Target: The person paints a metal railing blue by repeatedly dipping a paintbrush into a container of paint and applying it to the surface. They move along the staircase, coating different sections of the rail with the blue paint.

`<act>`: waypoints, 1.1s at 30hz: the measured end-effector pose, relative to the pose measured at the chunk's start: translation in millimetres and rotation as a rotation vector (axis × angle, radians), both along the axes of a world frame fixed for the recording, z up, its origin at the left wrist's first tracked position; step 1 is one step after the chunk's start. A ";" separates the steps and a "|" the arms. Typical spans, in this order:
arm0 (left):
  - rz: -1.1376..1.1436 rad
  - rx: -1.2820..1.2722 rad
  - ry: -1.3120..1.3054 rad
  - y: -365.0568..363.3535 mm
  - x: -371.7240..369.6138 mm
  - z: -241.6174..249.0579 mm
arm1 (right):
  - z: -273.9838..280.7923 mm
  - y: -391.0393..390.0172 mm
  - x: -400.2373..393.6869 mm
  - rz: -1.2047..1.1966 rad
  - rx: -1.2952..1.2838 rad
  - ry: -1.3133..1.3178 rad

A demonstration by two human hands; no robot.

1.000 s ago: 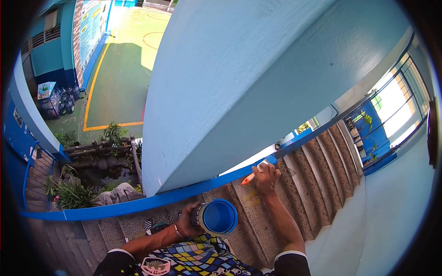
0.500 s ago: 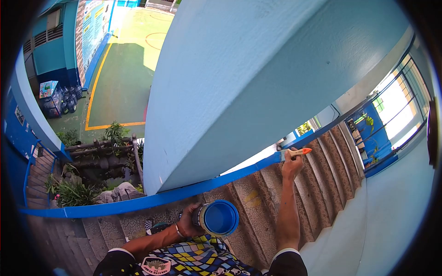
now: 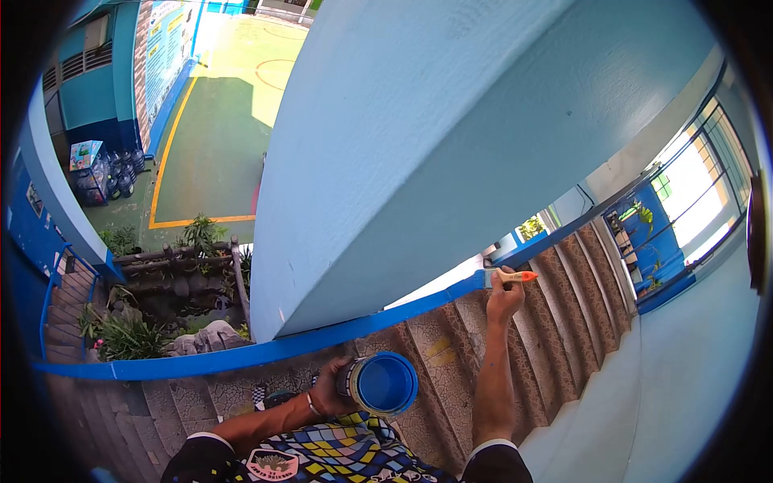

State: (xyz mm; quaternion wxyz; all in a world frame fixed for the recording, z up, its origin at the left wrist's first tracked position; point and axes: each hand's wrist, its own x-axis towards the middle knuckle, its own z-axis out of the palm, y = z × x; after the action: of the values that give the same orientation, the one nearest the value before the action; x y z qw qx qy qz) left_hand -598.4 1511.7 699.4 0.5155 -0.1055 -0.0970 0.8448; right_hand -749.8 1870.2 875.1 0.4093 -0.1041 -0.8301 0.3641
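Observation:
My left hand (image 3: pixel 330 388) is wrapped round the side of an open paint can (image 3: pixel 348 381), which I hold in front of my body. Blue paint (image 3: pixel 385 385) shows inside it, and its rim is smeared blue. My right hand (image 3: pixel 505 296) grips a paintbrush (image 3: pixel 515 277) by its pale wooden handle with an orange end. The bristles point left and touch the blue railing (image 3: pixel 435 301), or lie right against it. The railing curves along the stairs, glossy blue on top.
A large light-blue column (image 3: pixel 386 161) rises just beyond the railing. Patterned stairs (image 3: pixel 451 362) run below my arms, beside a pale wall (image 3: pixel 628 402). Past the railing lie a pond with rocks (image 3: pixel 213 338) and plants, a green court (image 3: pixel 213 145) and several water bottles (image 3: pixel 121 173).
My right hand and the brush have moved slightly left and down along the railing. The paint can in my left hand has stayed nearly in place.

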 end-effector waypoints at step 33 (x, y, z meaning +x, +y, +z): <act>0.058 0.011 -0.030 1.1 5.2 -4.1 | -52.8 -32.2 0.6 0.184 0.571 -0.152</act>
State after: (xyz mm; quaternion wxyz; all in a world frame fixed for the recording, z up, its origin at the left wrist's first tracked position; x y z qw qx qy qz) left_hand -593.2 1512.8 695.3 0.4899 -0.1125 -0.1122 0.8572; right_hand -749.2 1838.0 822.3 0.3243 0.0637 -0.9329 0.1430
